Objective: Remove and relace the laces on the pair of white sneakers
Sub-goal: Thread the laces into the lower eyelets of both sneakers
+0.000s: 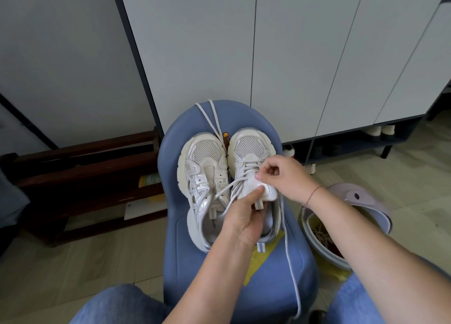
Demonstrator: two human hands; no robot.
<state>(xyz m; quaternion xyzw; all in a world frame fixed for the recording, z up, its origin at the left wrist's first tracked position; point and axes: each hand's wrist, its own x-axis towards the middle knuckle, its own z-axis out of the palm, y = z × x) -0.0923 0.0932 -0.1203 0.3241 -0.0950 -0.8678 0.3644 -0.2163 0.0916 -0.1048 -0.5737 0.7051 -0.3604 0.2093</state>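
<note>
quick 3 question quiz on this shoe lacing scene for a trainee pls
1. True or false: the left sneaker and the right sneaker both stand on the blue stool.
2. Which one has a lace threaded through its eyelets? A) left sneaker B) right sneaker C) neither
3. Fill in: the left hand grips the right sneaker's ____.
Key: 1 true; 2 B; 3 tongue.
</note>
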